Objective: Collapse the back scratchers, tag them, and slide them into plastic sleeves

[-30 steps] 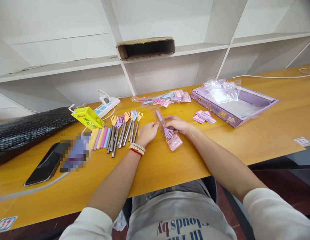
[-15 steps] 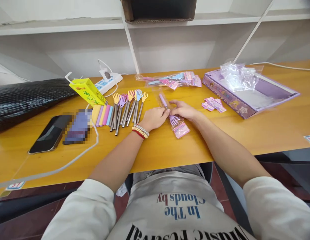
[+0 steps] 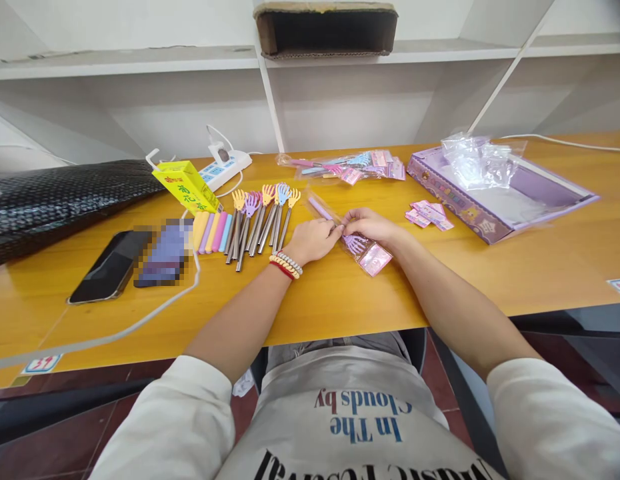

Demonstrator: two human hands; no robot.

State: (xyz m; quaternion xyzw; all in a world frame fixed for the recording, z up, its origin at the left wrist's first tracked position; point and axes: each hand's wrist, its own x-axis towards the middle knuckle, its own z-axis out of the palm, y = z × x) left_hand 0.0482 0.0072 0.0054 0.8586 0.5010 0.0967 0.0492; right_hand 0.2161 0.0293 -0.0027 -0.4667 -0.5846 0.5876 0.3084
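A purple back scratcher [image 3: 356, 245] lies in a clear plastic bag, its claw end pointing towards me and to the right. A pink card [image 3: 375, 259] sits at the near end of the bag. My left hand [image 3: 317, 239] is closed on the bag around the middle of the scratcher. Right beside it my right hand [image 3: 371, 225] pinches the same bag, fingertips nearly touching the left ones. Left of my hands lie several back scratchers with metal shafts [image 3: 260, 217] and coloured claws. Several pastel handle tubes [image 3: 213, 232] rest next to them.
Bagged back scratchers [image 3: 350, 163] lie at the back. Pink cards [image 3: 430, 215] and a purple box [image 3: 460, 200] with clear bags [image 3: 483, 160] are on the right. At the left are a yellow carton [image 3: 187, 187], power strip [image 3: 227, 170], two phones [image 3: 110, 267] and a white cable [image 3: 160, 310].
The bagged back scratcher has turned slightly, its card end swinging right. My right fingers have drawn in closer to my left hand. The whole view has shifted a little.
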